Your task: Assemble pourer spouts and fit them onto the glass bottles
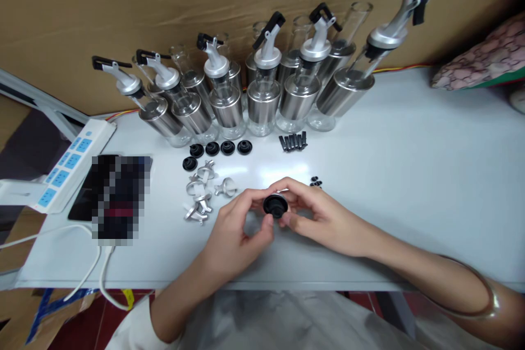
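Note:
Between my two hands, over the front part of the table, is a bottle pourer top (275, 205) with its black stopper side turned up and a thin silver rim. My left hand (241, 224) grips it from the left, thumb at its lower edge. From the right, my right hand (320, 219) pinches the same piece with thumb and fingers. Left of my hands lie several silver pourer spouts (200, 191). Behind these sit several black stoppers (228, 147). Small black parts (315, 181) lie just beyond my right hand, and several black levers (292, 142) are farther back.
Glass bottles with steel sleeves (263, 101) stand in rows at the back, the front ones topped with pourers. A white power strip (65, 167) and a phone (92, 191) with a white cable (102, 268) are at left. A patterned cloth item (484, 57) lies at the far right.

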A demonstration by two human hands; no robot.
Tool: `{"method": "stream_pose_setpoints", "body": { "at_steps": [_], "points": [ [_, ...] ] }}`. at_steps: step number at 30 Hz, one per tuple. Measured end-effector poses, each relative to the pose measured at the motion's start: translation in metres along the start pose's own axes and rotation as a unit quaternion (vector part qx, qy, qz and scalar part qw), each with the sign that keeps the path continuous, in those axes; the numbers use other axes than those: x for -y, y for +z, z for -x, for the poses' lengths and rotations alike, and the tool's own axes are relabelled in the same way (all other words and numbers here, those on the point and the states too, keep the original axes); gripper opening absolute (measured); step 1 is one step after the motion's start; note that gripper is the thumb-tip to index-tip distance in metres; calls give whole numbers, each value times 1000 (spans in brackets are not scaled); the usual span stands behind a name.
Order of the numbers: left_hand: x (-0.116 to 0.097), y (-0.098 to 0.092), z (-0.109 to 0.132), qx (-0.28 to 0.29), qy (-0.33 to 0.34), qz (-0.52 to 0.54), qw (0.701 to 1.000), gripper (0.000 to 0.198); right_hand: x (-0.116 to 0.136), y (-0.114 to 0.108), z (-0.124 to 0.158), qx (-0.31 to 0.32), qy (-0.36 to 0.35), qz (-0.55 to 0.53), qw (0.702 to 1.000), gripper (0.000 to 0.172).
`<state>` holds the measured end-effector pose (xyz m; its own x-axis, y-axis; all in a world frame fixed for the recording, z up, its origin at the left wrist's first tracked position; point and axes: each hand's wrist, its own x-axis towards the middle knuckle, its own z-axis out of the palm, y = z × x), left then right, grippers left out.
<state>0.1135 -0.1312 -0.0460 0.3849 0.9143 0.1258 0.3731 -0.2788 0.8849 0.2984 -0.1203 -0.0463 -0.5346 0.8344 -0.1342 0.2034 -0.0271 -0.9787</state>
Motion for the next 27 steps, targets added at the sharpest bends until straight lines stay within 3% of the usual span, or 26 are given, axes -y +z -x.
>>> {"method": "stream_pose_setpoints", "body": {
  "at_steps": [4, 15, 27],
  "points": [
    [-1, -1, 1, -6, -8, 8, 1000, 24, -1, 1, 1, 31, 8, -19, 999, 24],
    [0, -2, 2, 18, -12, -9, 1000, 24, 4, 3, 1, 12, 39, -30, 999, 27],
    [0, -1, 2, 23, 5, 9, 1000, 25, 2, 4, 0, 25, 16, -18, 999, 30]
  ]
}}
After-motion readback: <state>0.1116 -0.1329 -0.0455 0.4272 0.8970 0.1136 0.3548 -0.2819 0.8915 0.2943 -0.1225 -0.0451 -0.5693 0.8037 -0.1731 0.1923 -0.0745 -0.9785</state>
